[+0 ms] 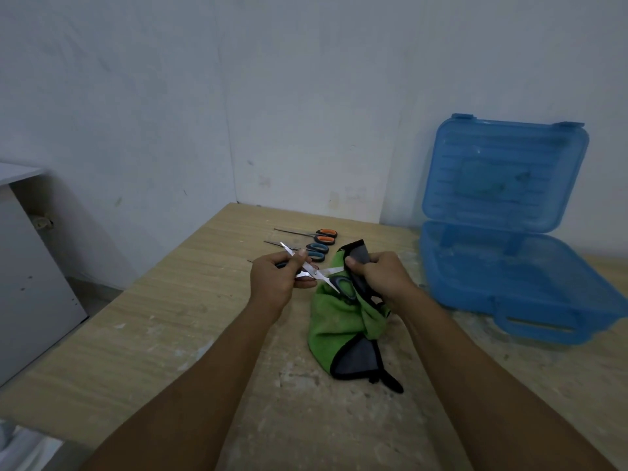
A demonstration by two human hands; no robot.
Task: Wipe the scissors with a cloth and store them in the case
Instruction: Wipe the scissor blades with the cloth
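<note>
Two hands up over the middle of the surface (163, 321), both busy. Left hand (272, 283): fingers curled round the scissors (317, 274), gripping at one dark handle, blades spread wide open. One blade tip points up and toward the far-left corner; the other points right, toward the right hand. The free grey-blue handle loop sits against the cloth, just beside the right hand's knuckles.

Right hand (382, 277): fist closed on a bunched top corner of the cloth (336, 324), green with grey panels and black trim. The rest of the cloth hangs down and its lower end lies on the surface, nearer the front edge than the hands.

Beyond the hands, toward the far edge: blue-handled pair (316, 252) and orange-handled pair (325, 235) lying flat and closed, side by side, tips pointing left. The orange pair is the farther one. A thin dark tip shows just left of the left hand, can't tell what it belongs to.

Right edge, toward the far-right corner: blue translucent case (530, 287), open, base flat, handle toward the front. Its lid (503, 171) stands upright against the wall (306, 96).

Grey cabinet (34, 266) off the left edge
</note>
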